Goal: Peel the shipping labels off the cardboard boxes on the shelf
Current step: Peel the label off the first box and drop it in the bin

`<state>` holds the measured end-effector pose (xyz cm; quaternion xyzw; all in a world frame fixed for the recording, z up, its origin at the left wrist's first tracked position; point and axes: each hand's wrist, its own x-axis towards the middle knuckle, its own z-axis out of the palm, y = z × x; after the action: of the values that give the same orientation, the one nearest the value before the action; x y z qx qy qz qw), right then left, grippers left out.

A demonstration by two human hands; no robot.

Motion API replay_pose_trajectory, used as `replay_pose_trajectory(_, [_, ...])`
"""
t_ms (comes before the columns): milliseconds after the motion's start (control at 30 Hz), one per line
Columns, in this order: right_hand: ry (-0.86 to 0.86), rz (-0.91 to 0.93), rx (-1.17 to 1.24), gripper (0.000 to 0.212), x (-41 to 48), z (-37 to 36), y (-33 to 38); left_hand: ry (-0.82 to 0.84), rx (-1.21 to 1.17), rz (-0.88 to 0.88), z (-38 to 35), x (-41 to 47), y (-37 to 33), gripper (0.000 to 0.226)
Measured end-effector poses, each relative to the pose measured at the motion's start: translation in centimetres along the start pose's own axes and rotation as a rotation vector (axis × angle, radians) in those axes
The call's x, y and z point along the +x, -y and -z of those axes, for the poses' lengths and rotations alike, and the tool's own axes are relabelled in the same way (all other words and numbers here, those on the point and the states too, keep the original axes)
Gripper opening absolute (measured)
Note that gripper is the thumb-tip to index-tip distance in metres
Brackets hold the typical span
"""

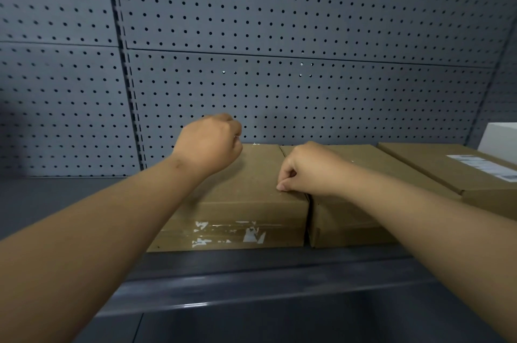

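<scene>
Both hands are curled narrow over the left box (246,191): the left hand (208,144) hovers fisted at its far left corner, whether holding anything I cannot tell, while the right hand (306,167) pinches at its right top edge beside the middle box (347,219). White label scraps (253,235) cling to the left box's near face, and a label (482,166) lies on the right box (447,166), all on the shelf (251,284).

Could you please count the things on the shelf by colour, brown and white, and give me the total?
Brown cardboard boxes: 3, namely the left box, the middle box and the right box with a shipping label
White boxes: 1, the white box at the far right, only partly in view
Total: 4
</scene>
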<state>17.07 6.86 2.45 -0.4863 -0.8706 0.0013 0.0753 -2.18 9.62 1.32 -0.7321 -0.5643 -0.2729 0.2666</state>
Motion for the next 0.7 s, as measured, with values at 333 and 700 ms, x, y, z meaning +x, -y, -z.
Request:
replay_pose_trajectory(333, [0.048, 0.026, -0.13, 0.02, 0.1, -0.2, 0.6, 0.013, 0.001, 0.026, -0.1, -0.4, 0.7, 0.029])
replay_pose_trajectory(700, [0.068, -0.011, -0.073, 0.019, 0.0, 0.1, 0.4, -0.01, -0.002, 0.023, 0.0, -0.5, 1.1, 0.028])
